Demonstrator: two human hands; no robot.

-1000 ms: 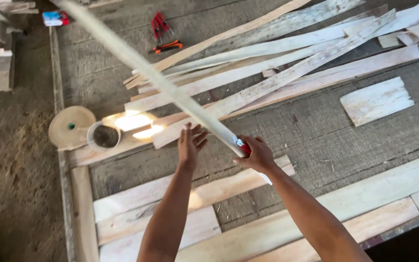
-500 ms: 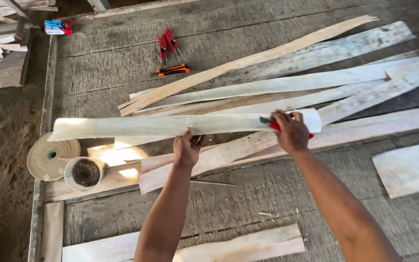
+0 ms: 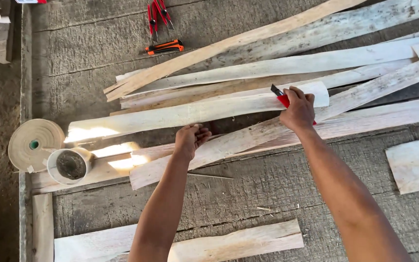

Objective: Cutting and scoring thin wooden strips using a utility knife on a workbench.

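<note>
Right hand [image 3: 298,109] grips a red knife [image 3: 281,97] at the strip's [image 3: 195,110] end; left hand [image 3: 191,139] (fingers curled) touches its near edge. Bare boards [image 3: 248,194] below.

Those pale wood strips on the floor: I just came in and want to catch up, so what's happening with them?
A person is working over a long pale strip lying flat on the plank floor. The right hand grips a red-handled knife at the strip's right end. The left hand is loosely curled at its lower edge. More strips lie fanned beyond it, with a tape roll and spare cutters nearby.
</note>
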